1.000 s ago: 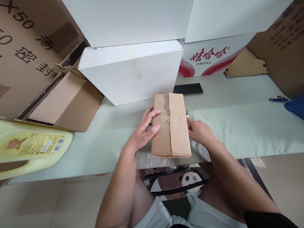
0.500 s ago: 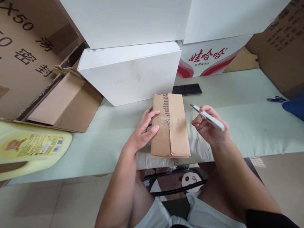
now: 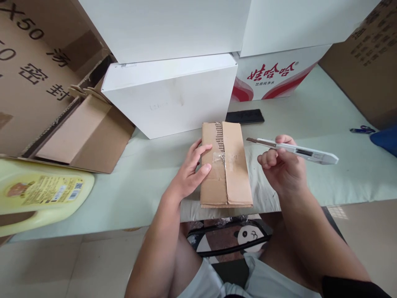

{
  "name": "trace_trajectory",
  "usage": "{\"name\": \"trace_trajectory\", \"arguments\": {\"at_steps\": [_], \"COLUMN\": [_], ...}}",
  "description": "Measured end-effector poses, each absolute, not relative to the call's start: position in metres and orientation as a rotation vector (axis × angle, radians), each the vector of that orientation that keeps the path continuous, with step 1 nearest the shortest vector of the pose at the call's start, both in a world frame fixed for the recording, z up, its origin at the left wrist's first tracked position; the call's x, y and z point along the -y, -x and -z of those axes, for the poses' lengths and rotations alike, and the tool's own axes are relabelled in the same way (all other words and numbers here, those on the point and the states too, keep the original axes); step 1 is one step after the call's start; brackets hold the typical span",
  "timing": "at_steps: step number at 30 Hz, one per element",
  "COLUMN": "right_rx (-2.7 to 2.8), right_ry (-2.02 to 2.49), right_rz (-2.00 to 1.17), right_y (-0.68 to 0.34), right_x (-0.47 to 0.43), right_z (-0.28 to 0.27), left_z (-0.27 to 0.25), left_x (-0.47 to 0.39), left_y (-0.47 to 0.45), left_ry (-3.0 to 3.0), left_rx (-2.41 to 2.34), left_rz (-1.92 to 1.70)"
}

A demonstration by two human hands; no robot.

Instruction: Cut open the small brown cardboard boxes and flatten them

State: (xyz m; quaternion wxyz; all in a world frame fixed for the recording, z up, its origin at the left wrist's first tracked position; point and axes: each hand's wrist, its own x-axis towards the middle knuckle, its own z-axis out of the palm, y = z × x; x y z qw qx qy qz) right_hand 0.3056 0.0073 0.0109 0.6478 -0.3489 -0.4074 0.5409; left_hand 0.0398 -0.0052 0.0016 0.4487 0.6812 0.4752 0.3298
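On the table in front of me lies a small brown cardboard box (image 3: 237, 174), with a slit seam and torn, ridged cardboard showing along its top. My left hand (image 3: 194, 169) steadies its left side, thumb and index finger on the top face and the other fingers at the edge. To the right of the box, my right hand (image 3: 283, 165) is closed around a white utility knife (image 3: 316, 156). The knife's blade is out and points left towards the box, apart from it.
A black phone (image 3: 246, 116) lies behind the box, by a white carton (image 3: 173, 99). Larger boxes stand at the back. On the left are an open cardboard box (image 3: 83, 132) and a yellow jug (image 3: 46, 190). A small dark blue item (image 3: 362, 129) sits far right beside blue fabric (image 3: 384, 140).
The utility knife has turned in my right hand, showing its side. The small box and my left hand have shifted slightly right. A cardboard piece at the back right is gone from view.
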Motion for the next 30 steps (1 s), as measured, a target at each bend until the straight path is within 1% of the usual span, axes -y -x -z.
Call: {"name": "trace_trajectory", "arguments": {"at_steps": [11, 15, 19, 24, 30], "right_rx": [1.197, 1.189, 1.236, 1.215, 1.249], "right_ry": [0.716, 0.741, 0.739, 0.884, 0.781], "right_rz": [-1.309, -1.374, -1.347, -1.412, -1.45], "right_y": [-0.302, -0.296, -0.293, -0.294, -0.293], "right_x": [0.015, 0.024, 0.035, 0.043, 0.04], "right_z": [-0.034, -0.04, -0.039, -0.042, -0.04], "left_z": [-0.005, -0.005, -0.004, -0.002, -0.002], "left_x": [0.011, 0.011, 0.01, 0.009, 0.009], "left_y": [-0.052, -0.053, -0.052, -0.054, -0.054], "left_ry": [-1.678, -1.673, -1.672, -1.68, -1.705], "left_rx": [-1.21, -1.23, -1.234, -1.235, -1.239], "left_rz": [-0.814, -0.809, -0.805, -0.813, -0.813]}}
